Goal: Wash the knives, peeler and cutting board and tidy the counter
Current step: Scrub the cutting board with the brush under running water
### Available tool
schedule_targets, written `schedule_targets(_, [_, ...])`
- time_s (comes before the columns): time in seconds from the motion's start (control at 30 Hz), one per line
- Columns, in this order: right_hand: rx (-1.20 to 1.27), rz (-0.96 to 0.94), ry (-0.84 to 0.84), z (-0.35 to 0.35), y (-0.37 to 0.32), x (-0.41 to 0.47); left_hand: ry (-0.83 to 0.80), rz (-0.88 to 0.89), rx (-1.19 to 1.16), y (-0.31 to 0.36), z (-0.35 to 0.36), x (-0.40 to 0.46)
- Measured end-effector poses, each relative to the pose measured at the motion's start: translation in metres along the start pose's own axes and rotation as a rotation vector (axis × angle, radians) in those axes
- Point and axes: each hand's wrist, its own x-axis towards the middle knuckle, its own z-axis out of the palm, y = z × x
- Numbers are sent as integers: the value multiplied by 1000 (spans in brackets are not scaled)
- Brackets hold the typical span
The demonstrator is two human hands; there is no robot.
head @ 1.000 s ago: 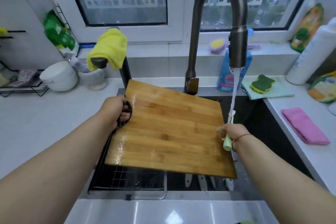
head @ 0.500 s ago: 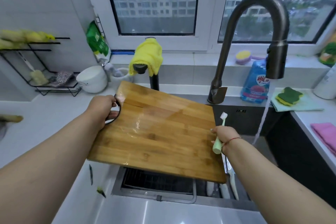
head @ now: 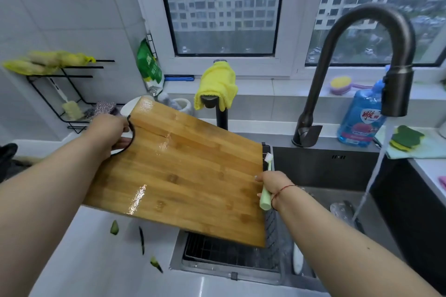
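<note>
Steel sink (head: pixel 323 169) under running water, dish rack (head: pixel 229 253) inside.

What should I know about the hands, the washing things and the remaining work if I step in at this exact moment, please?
Left hand grips the cutting board by its handle notch, holding the wet board tilted above the sink rack.
Right hand holds a small green brush at the board's right edge.
Faucet is running, its stream falling to the right, clear of the board.
A white handle lies in the sink; knives and peeler cannot be identified.
Left: set the board down, wash what remains, clear the green peel scraps off the counter.
</note>
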Motion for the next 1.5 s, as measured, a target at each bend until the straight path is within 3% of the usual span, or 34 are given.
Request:
schedule_targets(0.37, [-110,86,-18,20,24,34,-10,-87,104,-25,22,11])
schedule_targets(0.57, [-66,27,-33,2,3,13,12,-112,140,-19,14,14])
schedule_targets(0.67, [-26,-32,-25,-24,-12,-4,0,-143,132,-19,13,16])
schedule_targets(0.9, [-52,-48,154,-103,-12,-6,-204,-229,-58,-18,75,-24])
schedule_targets(1.1, [-1,58,291,-170,12,2,-288,-213,-71,-17,133,-59])
schedule_targets(1.5, [84,60,440,-289,27,-2,-500,-244,22,-37,239,-121])
